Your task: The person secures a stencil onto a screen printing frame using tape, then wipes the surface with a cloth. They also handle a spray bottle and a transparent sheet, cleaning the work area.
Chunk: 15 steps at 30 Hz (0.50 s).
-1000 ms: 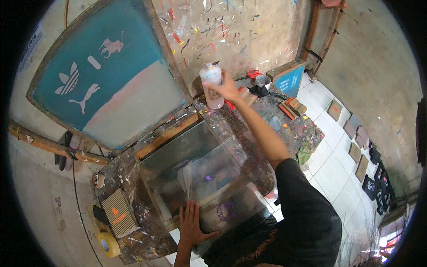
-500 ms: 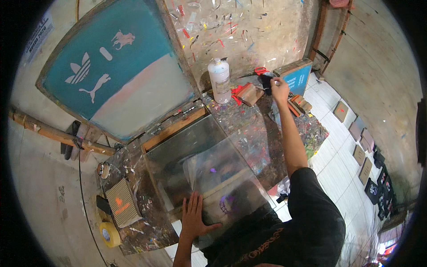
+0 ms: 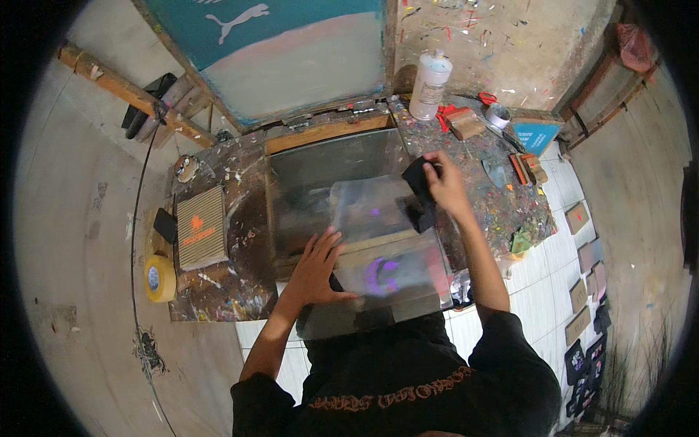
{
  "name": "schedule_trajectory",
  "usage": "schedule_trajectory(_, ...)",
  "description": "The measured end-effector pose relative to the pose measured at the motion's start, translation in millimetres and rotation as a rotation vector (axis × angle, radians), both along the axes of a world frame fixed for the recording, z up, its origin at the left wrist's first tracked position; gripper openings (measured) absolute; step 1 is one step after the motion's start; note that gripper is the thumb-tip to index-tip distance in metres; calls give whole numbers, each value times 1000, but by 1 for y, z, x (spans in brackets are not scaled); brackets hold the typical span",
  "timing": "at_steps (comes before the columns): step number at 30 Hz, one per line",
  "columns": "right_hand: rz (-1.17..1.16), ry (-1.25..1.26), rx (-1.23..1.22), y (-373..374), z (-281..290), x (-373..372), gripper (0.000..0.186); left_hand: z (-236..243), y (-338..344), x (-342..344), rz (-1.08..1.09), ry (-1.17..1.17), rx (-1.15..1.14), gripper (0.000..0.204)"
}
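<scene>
A transparent sheet (image 3: 408, 273) with purple marks lies over the glass panel (image 3: 306, 171) set in the paint-spattered worktable (image 3: 240, 291). My left hand (image 3: 318, 269) presses on the sheet near its lower left, fingers spread. My right hand (image 3: 444, 186) grips a black cloth (image 3: 416, 178) above the panel's right side, its lower end hanging toward the sheet. Behind them a white plastic bottle (image 3: 429, 87) of pale liquid stands upright.
A striped board (image 3: 204, 237), yellow tape roll (image 3: 160, 277), red scissors (image 3: 486, 98), a small cup (image 3: 497, 116) and wooden-handled squeegees (image 3: 528, 167) surround the panel. A raised teal-painted screen (image 3: 291, 65) leans behind. Flat pieces (image 3: 577, 217) lie on the tiled floor at right.
My right hand has left the bottle, picked up the black cloth and brought it back over the panel. The bottle stands released. My left hand stays on the sheet as the view shifts.
</scene>
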State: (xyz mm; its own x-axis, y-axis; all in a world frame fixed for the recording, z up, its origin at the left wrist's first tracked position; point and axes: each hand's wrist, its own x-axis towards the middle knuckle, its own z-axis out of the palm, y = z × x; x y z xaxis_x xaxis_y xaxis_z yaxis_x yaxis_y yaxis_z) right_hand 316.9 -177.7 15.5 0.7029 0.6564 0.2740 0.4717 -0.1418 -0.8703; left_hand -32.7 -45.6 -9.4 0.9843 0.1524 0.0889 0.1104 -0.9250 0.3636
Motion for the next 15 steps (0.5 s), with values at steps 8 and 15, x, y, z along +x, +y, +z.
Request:
schedule_trajectory(8,638,-601,-129,74,-44,-40,37,-4,4,7,-24,-12,-22,120)
schedule_trajectory(15,655,-812,-320,2,-28,-46,47,-12,2,2,5,-21,-17,133)
